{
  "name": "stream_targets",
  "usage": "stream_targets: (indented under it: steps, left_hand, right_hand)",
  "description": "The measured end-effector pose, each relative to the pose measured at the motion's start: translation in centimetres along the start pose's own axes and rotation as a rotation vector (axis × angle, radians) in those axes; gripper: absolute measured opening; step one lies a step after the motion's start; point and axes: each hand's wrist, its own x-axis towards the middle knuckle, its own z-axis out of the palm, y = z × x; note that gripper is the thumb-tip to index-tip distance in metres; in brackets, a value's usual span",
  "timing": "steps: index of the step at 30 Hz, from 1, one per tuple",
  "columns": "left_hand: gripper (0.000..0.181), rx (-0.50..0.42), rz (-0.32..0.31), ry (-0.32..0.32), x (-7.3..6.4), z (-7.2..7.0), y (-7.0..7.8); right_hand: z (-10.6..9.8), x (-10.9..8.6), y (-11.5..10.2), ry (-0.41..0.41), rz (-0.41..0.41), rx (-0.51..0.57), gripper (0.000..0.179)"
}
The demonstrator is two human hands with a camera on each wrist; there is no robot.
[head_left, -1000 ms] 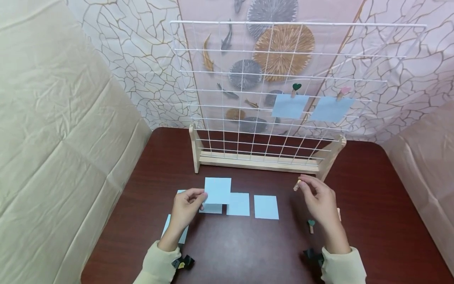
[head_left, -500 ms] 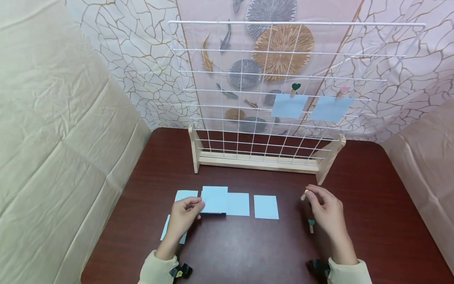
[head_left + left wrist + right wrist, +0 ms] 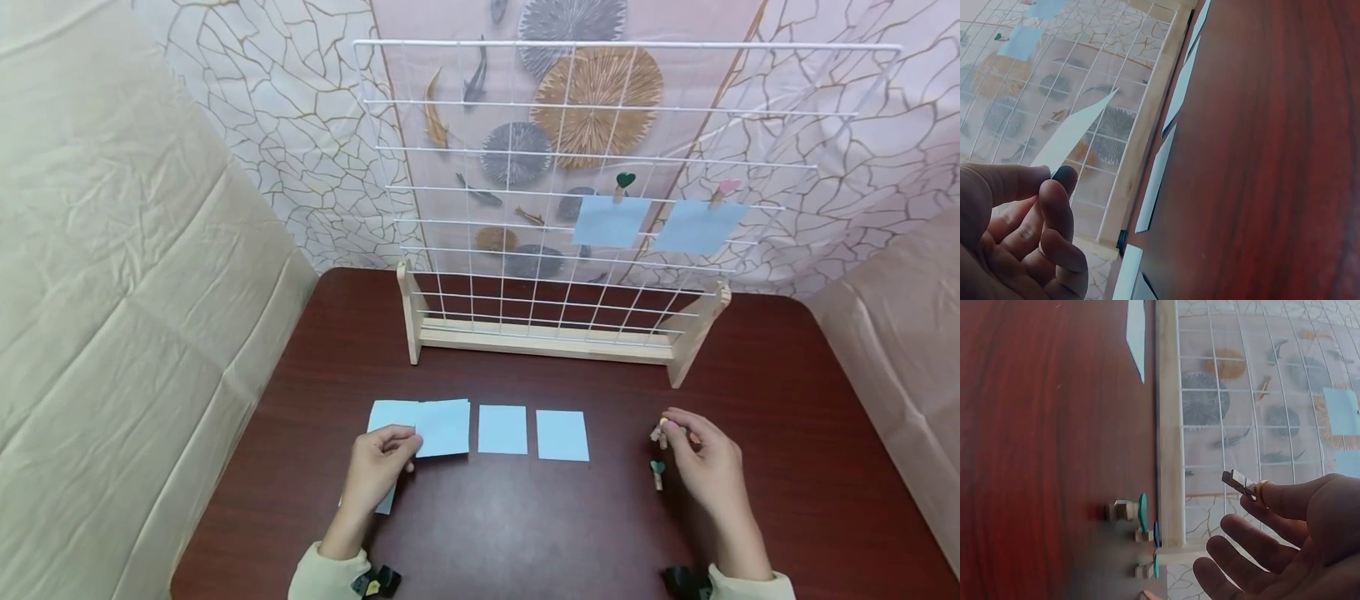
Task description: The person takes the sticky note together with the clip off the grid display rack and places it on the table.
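My left hand (image 3: pixel 378 465) pinches the edge of a light-blue square of paper (image 3: pixel 444 427) between thumb and fingers. In the left wrist view that paper (image 3: pixel 1079 131) is tilted, raised over the table. My right hand (image 3: pixel 711 471) pinches a small wooden clothespin (image 3: pixel 1240 482) with a yellow top by its end, the other fingers spread loosely. Below it on the table lies a clothespin with a green heart (image 3: pixel 657 473); more clothespins (image 3: pixel 1146 535) show in the right wrist view. The held paper covers part of the row of papers beneath.
Blue papers (image 3: pixel 502 430) lie in a row on the dark red table (image 3: pixel 525 533). Behind stands a white wire grid (image 3: pixel 517 275) on a wooden base (image 3: pixel 540 344). Two blue sheets (image 3: pixel 611 222) hang there from clothespins with a green heart (image 3: pixel 626 180) and a pink heart (image 3: pixel 726 188).
My left hand has moved down and left with its paper. My right hand has moved right and nearer the body, still holding the clothespin.
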Motion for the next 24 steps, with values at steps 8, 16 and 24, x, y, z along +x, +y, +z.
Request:
stream_targets:
  steps: [8,16,24]
  left_hand:
    - [0.015,0.032,-0.021,0.009,-0.4,-0.6,-0.6]
    - [0.013,0.049,-0.052,0.013,-1.0,-0.9,-1.0]
    - [0.013,0.005,-0.076,0.022,-1.5,-1.1,-1.4]
  right_hand:
    - [-0.7,-0.8,0.4,-0.002,-0.014,-0.042,0.012]
    - [-1.3,-1.4,1.1,-0.056,-0.047,-0.075,0.014]
    - [-2.1,-1.6,1.8,-0.094,-0.046,-0.077,0.012]
